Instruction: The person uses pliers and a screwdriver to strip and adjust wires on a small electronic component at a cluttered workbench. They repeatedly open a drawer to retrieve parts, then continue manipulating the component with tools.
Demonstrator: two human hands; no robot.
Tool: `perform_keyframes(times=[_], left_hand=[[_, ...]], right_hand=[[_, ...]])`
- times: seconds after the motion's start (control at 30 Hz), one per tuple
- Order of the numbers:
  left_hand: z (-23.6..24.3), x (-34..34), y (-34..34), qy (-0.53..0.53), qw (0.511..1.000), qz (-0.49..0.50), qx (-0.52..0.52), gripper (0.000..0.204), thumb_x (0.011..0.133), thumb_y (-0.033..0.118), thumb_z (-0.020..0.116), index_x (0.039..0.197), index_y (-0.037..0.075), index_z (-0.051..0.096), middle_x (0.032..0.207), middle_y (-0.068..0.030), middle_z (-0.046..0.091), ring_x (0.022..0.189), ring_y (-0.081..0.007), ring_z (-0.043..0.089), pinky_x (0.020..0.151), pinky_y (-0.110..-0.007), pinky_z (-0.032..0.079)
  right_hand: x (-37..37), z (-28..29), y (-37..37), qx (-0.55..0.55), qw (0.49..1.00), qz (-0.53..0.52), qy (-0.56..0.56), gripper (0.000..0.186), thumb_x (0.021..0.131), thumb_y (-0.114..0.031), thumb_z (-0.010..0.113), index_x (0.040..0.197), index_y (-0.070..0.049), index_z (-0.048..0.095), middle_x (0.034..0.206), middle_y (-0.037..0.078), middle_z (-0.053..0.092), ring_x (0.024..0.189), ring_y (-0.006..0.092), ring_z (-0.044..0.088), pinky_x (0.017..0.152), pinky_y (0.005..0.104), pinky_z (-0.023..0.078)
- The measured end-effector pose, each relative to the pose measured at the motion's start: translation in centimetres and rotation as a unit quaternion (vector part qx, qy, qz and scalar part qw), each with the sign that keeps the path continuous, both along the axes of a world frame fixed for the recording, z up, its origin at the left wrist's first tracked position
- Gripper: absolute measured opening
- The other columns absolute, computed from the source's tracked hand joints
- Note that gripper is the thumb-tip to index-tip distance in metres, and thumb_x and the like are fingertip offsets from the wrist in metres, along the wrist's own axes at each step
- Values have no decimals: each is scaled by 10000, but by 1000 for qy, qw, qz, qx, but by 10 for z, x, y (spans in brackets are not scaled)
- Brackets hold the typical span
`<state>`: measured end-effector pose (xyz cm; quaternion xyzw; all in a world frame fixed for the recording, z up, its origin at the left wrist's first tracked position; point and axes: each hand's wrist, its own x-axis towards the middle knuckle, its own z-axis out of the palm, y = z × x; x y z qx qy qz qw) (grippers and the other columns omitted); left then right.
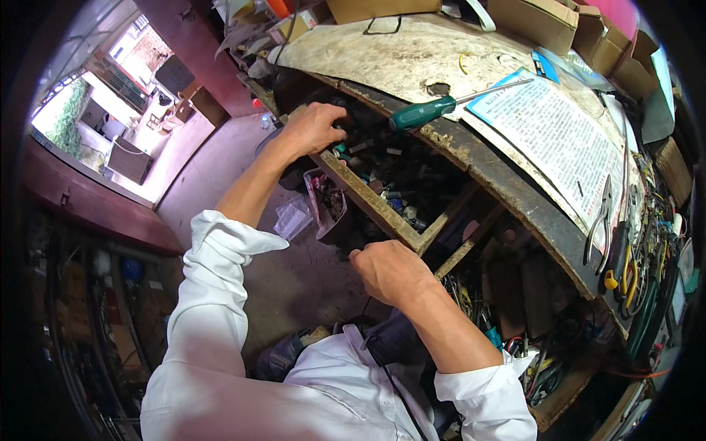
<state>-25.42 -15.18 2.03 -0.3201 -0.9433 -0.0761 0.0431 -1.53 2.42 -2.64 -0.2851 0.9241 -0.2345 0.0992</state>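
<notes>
A wooden drawer full of small parts stood open under the front edge of the counter, toward its left corner. The left hand was at the drawer's outer left corner, thumb and forefinger spread apart with nothing visible between them; its other fingers were mostly hidden. The right hand was by the outer right corner, its fingers curled in; whether they pinched the rim or anything else, I could not tell.

A green-handled screwdriver lay with its handle jutting past the counter's front edge, above the drawer. A knock from a forearm or a jolt to the counter could, I judged, tip it down among the parts or onto the left hand. Uneven pulling at the two corners might jam the drawer, and too long a pull might drop its front and spill the contents into the pink-rimmed bin just outside it, or over the floor. Loose parts heaped in shadow could also hide something sharp enough to prick probing fingers.
</notes>
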Motion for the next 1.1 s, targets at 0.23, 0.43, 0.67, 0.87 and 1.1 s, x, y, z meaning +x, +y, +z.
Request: perform_keyframes(times=[0.23,0.43,0.67,0.87,1.1], left_hand=[[-5,4,0,74,996,-30,31,280,826,247,699,1029,53,681,987,-156,677,956,-396,657,774,-497,533],[-13,15,41,25,996,-79,-28,219,804,201,666,871,-7,677,898,-230,685,911,-446,667,766,-537,548],[4,13,39,-37,988,-39,-144,332,793,275,716,909,-34,672,940,-256,679,920,-454,666,777,-522,545],[0,5,18,-12,999,-23,-45,296,817,268,684,960,8,684,951,-225,691,938,-432,665,796,-512,535],[0,-5,5,-35,998,-41,10,261,848,243,643,970,20,702,907,-232,685,889,-430,663,745,-489,526]], right_hand=[[1,2,1,10,1000,8,4,183,933,-61,547,938,37,701,840,214,707,866,421,694,758,485,578],[0,2,0,6,1000,12,7,183,930,-56,546,944,36,704,840,214,708,867,421,695,759,487,577],[0,-1,1,-3,1000,1,-7,182,938,-65,552,932,40,700,849,212,709,865,425,694,765,490,574],[-1,3,0,10,1000,4,-15,189,942,-69,548,924,41,701,850,214,708,863,425,693,766,490,573],[1,-2,0,2,1000,1,1,201,952,-77,537,938,44,697,845,214,706,860,424,693,758,489,575]])
